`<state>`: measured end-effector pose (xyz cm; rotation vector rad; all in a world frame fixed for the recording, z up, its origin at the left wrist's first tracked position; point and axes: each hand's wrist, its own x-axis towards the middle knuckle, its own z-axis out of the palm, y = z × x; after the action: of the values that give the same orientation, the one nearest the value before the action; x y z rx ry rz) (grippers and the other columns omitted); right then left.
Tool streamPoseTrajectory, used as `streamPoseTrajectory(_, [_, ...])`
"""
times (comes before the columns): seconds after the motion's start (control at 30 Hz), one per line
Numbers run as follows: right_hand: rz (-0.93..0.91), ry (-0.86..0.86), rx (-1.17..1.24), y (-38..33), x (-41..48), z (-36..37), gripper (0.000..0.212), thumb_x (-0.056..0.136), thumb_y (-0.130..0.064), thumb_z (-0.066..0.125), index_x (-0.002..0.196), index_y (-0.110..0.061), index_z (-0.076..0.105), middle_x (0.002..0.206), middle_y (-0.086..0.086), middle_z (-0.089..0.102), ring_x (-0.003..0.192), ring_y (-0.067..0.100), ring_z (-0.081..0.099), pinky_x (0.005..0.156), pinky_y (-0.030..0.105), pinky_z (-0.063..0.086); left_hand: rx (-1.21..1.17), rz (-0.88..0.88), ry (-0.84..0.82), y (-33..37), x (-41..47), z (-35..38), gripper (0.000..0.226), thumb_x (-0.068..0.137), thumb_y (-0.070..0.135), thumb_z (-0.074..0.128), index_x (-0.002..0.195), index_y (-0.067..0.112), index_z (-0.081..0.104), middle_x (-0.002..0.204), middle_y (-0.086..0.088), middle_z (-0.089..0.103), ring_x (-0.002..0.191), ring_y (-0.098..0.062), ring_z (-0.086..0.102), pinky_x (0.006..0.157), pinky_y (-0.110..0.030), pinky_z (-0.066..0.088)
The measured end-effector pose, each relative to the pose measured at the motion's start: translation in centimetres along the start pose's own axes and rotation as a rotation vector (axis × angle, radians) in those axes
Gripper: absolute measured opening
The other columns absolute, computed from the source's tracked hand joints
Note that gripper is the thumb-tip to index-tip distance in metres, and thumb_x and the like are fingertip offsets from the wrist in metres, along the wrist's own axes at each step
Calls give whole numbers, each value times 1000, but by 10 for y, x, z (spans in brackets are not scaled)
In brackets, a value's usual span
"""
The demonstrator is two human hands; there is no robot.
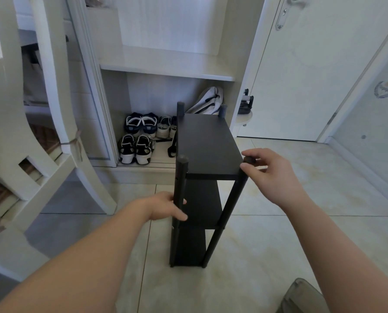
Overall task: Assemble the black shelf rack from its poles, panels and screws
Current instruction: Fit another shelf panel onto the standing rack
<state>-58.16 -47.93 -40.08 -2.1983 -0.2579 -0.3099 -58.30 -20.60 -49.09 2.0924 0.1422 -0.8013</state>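
Observation:
The black shelf rack [207,150] stands upright on the tiled floor in front of me, with three panels stacked between four round poles. My left hand [166,207] grips the near left pole [181,177] about halfway between the top and middle panels. My right hand [267,170] pinches the top end of the near right pole [234,199], thumb and fingers around its cap at the top panel's corner. The two far poles stick up a little above the top panel.
A white chair [30,132] stands close on the left. Behind the rack, an open white cabinet [166,71] holds several shoes [139,141] and a white bag [209,100]. A closed white door [301,75] is at the back right.

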Motion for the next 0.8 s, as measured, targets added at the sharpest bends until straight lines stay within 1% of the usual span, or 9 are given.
streamPoseTrajectory(0.07, [-69,3,-114,-1,-3,1,28,93,-14,70,119,-26,70,110,-12,63,99,2,61,87,22,52,-69,97,120,2,11,16,28,83,33,78,108,24,69,115,5,65,116,-19,57,107,-42,41])
streamPoseTrajectory(0.13, [-145,2,-177,0,-7,4,34,93,-9,69,124,-21,69,115,-10,60,101,9,60,92,30,53,-143,139,228,1,19,24,21,86,40,74,89,19,72,97,2,71,102,-16,61,101,-41,43])
streamPoseTrajectory(0.3, [-276,14,-268,6,-14,10,40,94,0,64,133,-12,65,136,-2,58,116,17,59,100,39,51,-187,180,333,1,30,30,33,90,47,68,78,17,69,73,9,74,90,-12,67,92,-39,44])
streamPoseTrajectory(0.4, [-308,75,-261,11,-16,8,42,96,2,62,138,-8,62,143,4,56,127,22,57,106,41,50,-230,220,404,9,33,29,32,90,49,67,79,19,64,67,5,71,82,-17,69,78,-33,47])
streamPoseTrajectory(0.47, [-314,125,-250,18,-16,2,41,97,2,61,138,-7,61,143,6,56,128,24,58,108,40,49,-217,273,439,17,32,28,36,90,53,66,76,20,62,61,7,68,72,-12,68,67,-28,43])
streamPoseTrajectory(0.57, [-247,167,-205,34,-18,-13,39,98,1,60,136,-8,63,145,5,55,125,17,58,107,29,48,-158,370,423,34,31,32,45,90,56,63,65,19,53,51,7,57,50,-5,57,63,-28,44])
streamPoseTrajectory(0.67, [-58,153,-185,58,-23,-32,39,99,-2,60,136,-11,62,149,1,53,126,16,56,109,31,46,-117,414,385,54,35,49,46,89,54,65,66,21,45,50,9,43,50,-12,48,59,-31,43])
streamPoseTrajectory(0.73, [83,106,-224,72,-29,-45,42,99,-9,62,141,-16,58,153,-3,48,136,18,49,115,30,38,-37,432,405,66,42,67,47,88,54,66,65,19,44,48,11,40,47,-9,42,54,-25,38])
streamPoseTrajectory(0.8, [101,114,-242,80,-35,-59,47,99,-17,64,145,-21,54,156,-5,43,144,15,38,115,23,27,67,433,453,77,50,87,49,88,54,67,63,16,49,48,11,43,45,-7,42,48,-22,33])
